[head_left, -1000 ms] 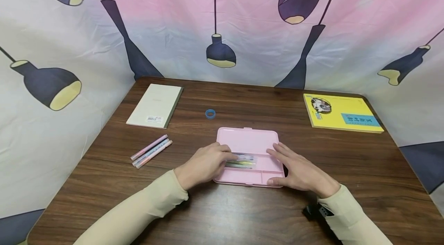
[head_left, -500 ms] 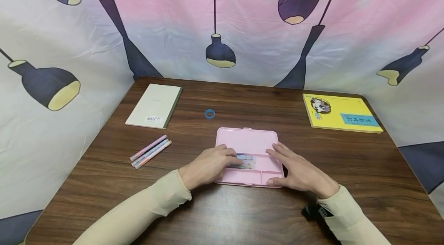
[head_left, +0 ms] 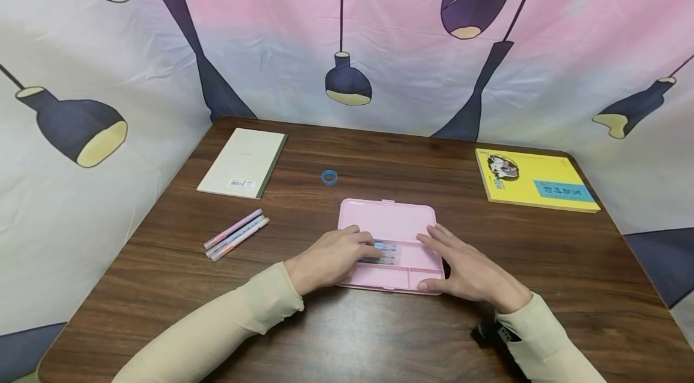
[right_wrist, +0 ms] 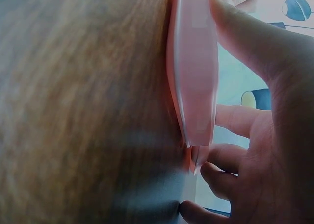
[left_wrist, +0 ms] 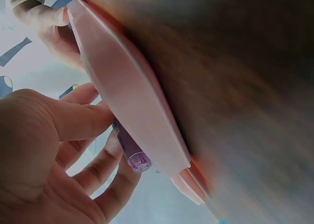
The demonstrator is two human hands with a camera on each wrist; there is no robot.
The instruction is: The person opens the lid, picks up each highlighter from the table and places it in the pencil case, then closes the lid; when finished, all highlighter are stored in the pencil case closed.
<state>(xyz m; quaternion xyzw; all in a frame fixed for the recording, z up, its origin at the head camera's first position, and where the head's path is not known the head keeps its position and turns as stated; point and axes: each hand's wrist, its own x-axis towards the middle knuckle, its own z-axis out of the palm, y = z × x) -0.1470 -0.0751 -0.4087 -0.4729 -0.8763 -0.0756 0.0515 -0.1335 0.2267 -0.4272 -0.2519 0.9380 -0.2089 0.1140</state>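
Observation:
A pink pencil case [head_left: 386, 219] lies opened flat on the table, with its lid toward the back and its compartments toward the front. Several pens [head_left: 391, 253] lie in its middle compartment, partly covered by my left hand [head_left: 332, 256]. In the left wrist view, that hand's thumb and fingers close around a pen with a purple cap [left_wrist: 131, 148], whose end sticks up past the case's side wall. My right hand [head_left: 467, 267] holds the case at its right end, thumb on the near corner and fingers spread along the side by the hinge.
On the left lie several capped pens [head_left: 235, 235] side by side, with a white notebook [head_left: 244, 160] behind them. A blue tape ring [head_left: 329, 177] is beyond the case. A yellow book [head_left: 534, 178] lies at the back right. Printed cloth [head_left: 298, 21] hangs behind the table.
My left hand has shifted slightly to the right over the pens, covering more of the compartment. My right hand and the case have stayed in place.

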